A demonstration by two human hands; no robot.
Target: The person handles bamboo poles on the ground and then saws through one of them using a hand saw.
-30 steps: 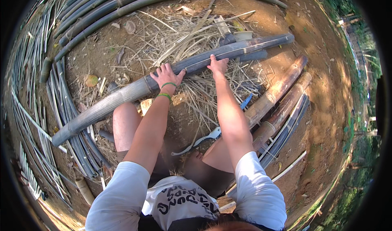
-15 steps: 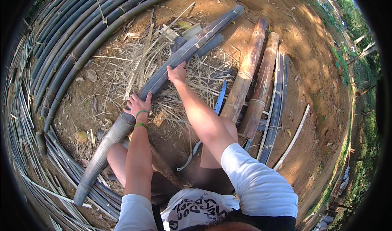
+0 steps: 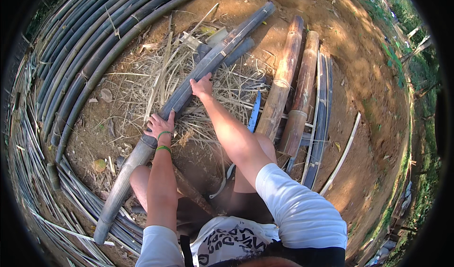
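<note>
A long dark bamboo pole (image 3: 230, 41) lies slantwise in front of me, from the far right down to the near left. Its near end is paler and greyer. My left hand (image 3: 160, 124), with green bands at the wrist, grips the pole near its middle, by a node. Farther up, my right hand (image 3: 202, 86) also has its fingers closed on the pole. Both hands' fingers curl over the side away from me, partly hidden. A blue saw blade (image 3: 254, 111) rests just right of my right forearm; its handle is not visible.
Brown bamboo lengths (image 3: 283, 80) lie to the right, beside dark split strips (image 3: 323, 106). Many long dark poles (image 3: 111, 42) curve across the far left. Pale shavings (image 3: 142, 82) litter the soil under the pole. Thin strips (image 3: 90, 191) are piled at the near left.
The whole view has shifted slightly. Both hands keep about the same grip on the bamboo pole, and the pole shows no clear movement against the ground.
</note>
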